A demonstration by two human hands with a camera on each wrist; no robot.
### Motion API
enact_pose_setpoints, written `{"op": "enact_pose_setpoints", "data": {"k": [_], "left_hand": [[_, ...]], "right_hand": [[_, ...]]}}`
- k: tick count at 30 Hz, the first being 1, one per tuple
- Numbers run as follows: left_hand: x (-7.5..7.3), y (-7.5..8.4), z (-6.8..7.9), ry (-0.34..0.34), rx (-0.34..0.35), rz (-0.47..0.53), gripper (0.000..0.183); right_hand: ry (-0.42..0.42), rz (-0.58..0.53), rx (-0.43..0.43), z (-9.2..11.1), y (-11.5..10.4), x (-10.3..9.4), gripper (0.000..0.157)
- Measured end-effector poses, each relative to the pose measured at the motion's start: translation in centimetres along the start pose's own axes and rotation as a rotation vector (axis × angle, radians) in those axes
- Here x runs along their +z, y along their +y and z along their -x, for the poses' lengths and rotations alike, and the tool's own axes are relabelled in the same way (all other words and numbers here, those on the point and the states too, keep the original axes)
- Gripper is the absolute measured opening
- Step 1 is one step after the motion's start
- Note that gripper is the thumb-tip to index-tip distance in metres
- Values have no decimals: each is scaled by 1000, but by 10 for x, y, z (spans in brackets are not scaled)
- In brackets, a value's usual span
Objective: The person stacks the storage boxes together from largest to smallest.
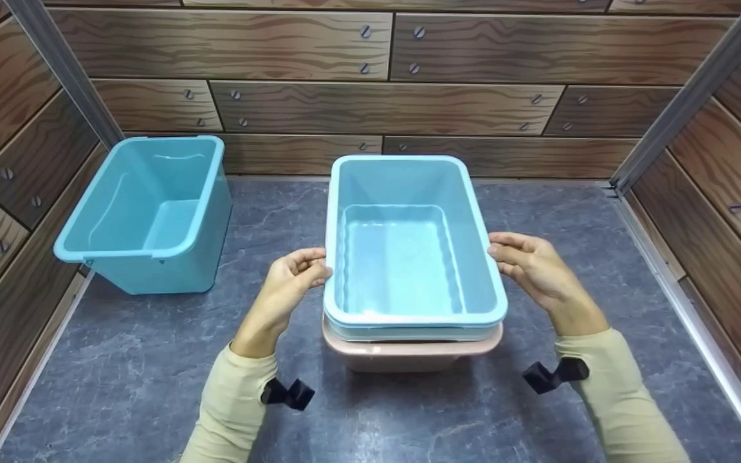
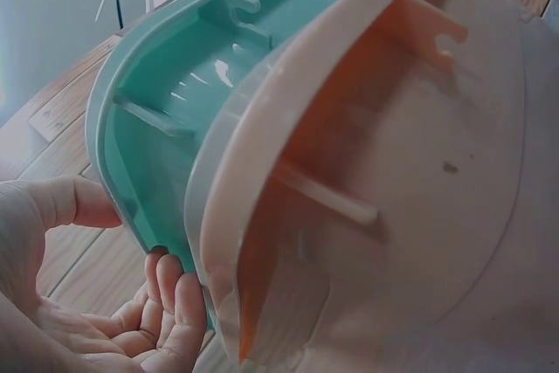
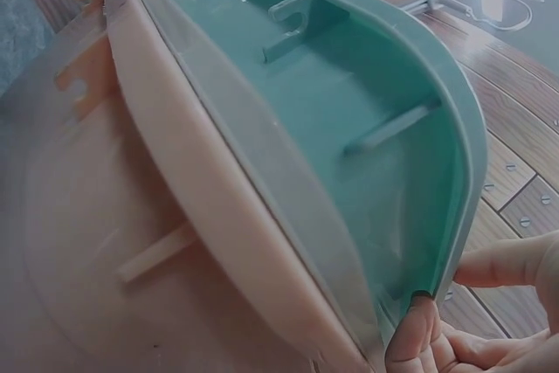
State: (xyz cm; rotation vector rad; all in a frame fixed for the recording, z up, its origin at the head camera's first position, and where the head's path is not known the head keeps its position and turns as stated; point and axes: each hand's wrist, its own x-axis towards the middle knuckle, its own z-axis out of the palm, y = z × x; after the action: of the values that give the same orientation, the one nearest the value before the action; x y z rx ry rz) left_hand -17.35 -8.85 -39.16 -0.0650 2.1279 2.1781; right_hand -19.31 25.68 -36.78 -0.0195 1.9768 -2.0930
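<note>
A light blue plastic bin (image 1: 415,319) sits nested in a pink bin (image 1: 412,348), its rim standing above the pink one. Between the two rims runs a pale translucent rim (image 3: 253,146). My left hand (image 1: 282,286) pinches the left side of the blue rim, thumb on its outer edge and fingers (image 2: 188,303) curled underneath. Across from it, my right hand (image 1: 541,276) pinches the right side the same way, fingertips (image 3: 417,329) tucked below the rim. The pink bin's lower part is mostly hidden by the blue one in the head view.
Another light blue bin (image 1: 206,218) stands upright at the back left, apart from the stack. Dark grey stone-patterned floor (image 1: 396,431) lies beneath everything. Wood-patterned walls (image 1: 300,106) enclose the back and sides, with metal rails (image 1: 686,96) at the corners.
</note>
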Motion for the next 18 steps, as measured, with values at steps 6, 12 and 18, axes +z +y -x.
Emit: {"op": "enact_pose_setpoints", "data": {"k": [6,12,18], "left_hand": [[-1,-3,-2,-8,-7,11,42],[-2,-4,0,-17,2,6,43],[-2,-5,-1,-26,-7,5,42]], "right_hand": [[1,-9,13,-1,1,0,11],[-8,-4,16,0,1,-1,16],[-18,-24,10,-2,3,0,14]]}}
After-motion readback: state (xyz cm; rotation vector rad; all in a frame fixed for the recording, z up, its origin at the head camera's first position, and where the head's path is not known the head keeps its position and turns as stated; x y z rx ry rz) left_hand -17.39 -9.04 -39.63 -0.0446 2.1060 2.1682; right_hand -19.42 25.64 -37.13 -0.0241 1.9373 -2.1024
